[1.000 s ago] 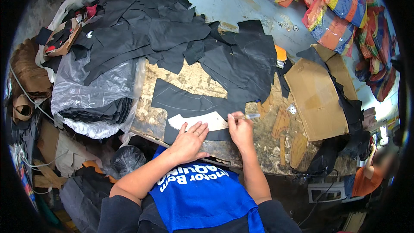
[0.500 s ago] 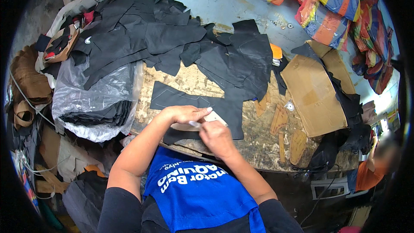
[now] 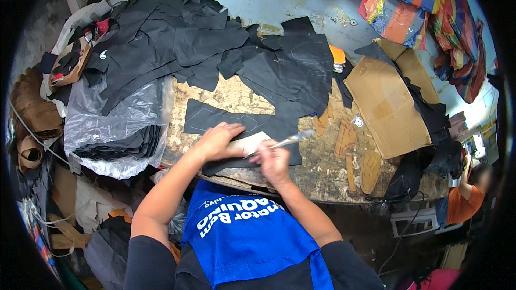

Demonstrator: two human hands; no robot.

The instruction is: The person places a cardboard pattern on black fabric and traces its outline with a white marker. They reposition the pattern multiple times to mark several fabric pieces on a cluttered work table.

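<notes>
My left hand (image 3: 221, 140) lies flat with fingers stretched out, pressing a pale cream pattern piece (image 3: 250, 143) onto a black leather-like sheet (image 3: 215, 119). Thin light outlines are drawn on that sheet. In my right hand (image 3: 273, 164) is a slim silvery pen (image 3: 293, 139), gripped near its lower end. Its shaft slants up to the right, slightly blurred, and its tip is at the pattern's lower edge. Part of the pattern is hidden under both hands.
Overlapping black sheets (image 3: 161, 43) cover the table's back left. A clear plastic bag (image 3: 115, 129) of black pieces lies left. Tan pattern pieces (image 3: 345, 138) and a cardboard box (image 3: 389, 107) are on the right. Another person in an orange top (image 3: 465, 204) is at far right.
My left hand has shifted and spread flatter on the pattern. My right hand has moved slightly right, and the pen has swung from pointing left to slanting up right. The view has shifted a little.
</notes>
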